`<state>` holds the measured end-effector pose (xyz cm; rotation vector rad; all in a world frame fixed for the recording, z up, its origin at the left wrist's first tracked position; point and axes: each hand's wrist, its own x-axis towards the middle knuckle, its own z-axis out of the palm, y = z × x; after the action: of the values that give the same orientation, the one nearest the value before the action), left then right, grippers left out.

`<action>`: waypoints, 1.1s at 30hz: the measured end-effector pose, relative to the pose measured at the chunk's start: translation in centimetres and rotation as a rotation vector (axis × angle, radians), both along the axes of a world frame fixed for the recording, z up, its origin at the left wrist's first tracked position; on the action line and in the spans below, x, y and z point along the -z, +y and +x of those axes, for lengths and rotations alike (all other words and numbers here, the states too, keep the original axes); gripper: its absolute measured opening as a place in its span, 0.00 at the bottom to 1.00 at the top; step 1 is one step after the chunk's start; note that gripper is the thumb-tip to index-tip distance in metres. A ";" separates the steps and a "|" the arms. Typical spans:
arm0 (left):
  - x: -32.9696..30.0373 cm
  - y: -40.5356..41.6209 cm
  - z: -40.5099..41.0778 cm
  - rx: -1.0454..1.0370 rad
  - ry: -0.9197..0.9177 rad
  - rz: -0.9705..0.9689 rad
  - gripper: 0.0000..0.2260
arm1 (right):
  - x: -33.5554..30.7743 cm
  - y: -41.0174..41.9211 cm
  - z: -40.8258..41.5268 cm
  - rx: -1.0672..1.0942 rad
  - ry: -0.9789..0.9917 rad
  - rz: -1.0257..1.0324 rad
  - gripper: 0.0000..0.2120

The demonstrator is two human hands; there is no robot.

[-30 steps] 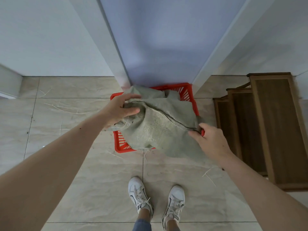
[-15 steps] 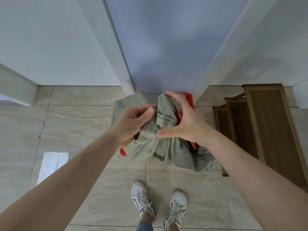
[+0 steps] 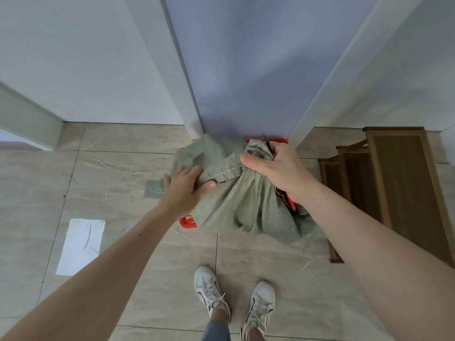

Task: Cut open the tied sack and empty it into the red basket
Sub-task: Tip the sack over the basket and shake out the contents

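Observation:
A grey-green woven sack [image 3: 243, 205] hangs bunched over the red basket [image 3: 187, 222], which shows only at its near left corner, its far rim and a strip of its right side. My left hand [image 3: 186, 187] grips a fold of the sack's hemmed edge on the left. My right hand [image 3: 275, 166] holds the gathered top of the sack higher up on the right. A thin dark object sticks up between that hand's fingers; I cannot tell what it is. The basket's inside is hidden by the cloth.
A wall corner and a blue-grey panel rise right behind the basket. Brown wooden steps [image 3: 394, 188] stand at the right. On the tiled floor lie a white sheet [image 3: 81, 246], a small grey patch [image 3: 154, 189] and loose straw-like threads. My white shoes [image 3: 234, 296] are below.
My hands have spread apart: the right one rose to the upper right with the bunched sack top, the left one dropped lower left on the hem. The sack now hangs longer.

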<state>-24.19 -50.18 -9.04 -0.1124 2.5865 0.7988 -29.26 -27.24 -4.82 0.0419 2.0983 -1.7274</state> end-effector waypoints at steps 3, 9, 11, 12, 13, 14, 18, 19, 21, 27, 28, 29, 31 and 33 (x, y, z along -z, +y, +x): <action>-1.1 1.4 -0.8 -0.170 0.035 0.276 0.12 | 0.1 -0.4 -0.3 0.107 0.003 0.032 0.06; -6.4 5.2 -2.2 -0.385 0.149 0.693 0.08 | -3.2 -0.6 -1.0 0.121 0.041 0.053 0.06; -7.8 5.9 -2.1 -0.439 0.098 0.831 0.05 | -4.5 -0.4 -1.5 0.159 0.043 0.024 0.07; -8.7 6.2 -1.9 -0.464 0.065 0.875 0.04 | -5.3 -0.5 -1.8 0.171 0.038 0.030 0.07; -9.6 6.5 -1.6 -0.478 0.025 0.910 0.05 | -6.3 -0.7 -1.8 0.168 0.030 0.052 0.07; -10.6 6.9 -1.3 -0.486 -0.006 0.939 0.06 | -7.1 -0.9 -1.8 0.157 0.033 0.083 0.08; -13.8 6.6 -1.5 -0.528 -0.029 1.012 0.11 | -9.9 -1.4 -1.8 0.216 0.075 0.097 0.10; -14.4 6.4 -1.6 -0.577 -0.046 1.001 0.12 | -10.5 -1.5 -1.9 0.227 0.062 0.114 0.12; -15.1 6.0 -1.7 -0.612 -0.091 1.006 0.14 | -11.9 -1.7 -2.0 0.196 0.046 0.149 0.15; -16.2 6.2 -2.5 -0.653 -0.176 1.107 0.21 | -14.2 -2.8 -2.1 0.236 -0.013 0.066 0.21; -16.5 6.2 -2.8 -0.649 -0.196 1.128 0.20 | -14.5 -2.9 -2.3 0.236 -0.023 0.062 0.21; -16.4 6.1 -3.1 -0.646 -0.206 1.142 0.19 | -14.7 -2.9 -2.7 0.243 -0.021 0.052 0.20; -16.1 5.9 -3.8 -0.664 -0.204 1.122 0.19 | -14.8 -2.9 -3.3 0.266 -0.068 0.014 0.17; -15.4 5.6 -3.8 -0.681 -0.213 1.076 0.24 | -14.2 -2.9 -3.3 0.299 -0.171 -0.005 0.13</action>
<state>-27.97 -44.59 6.37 -0.6991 1.5886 2.1374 -32.60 -30.11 9.39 0.5073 2.0414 -1.8200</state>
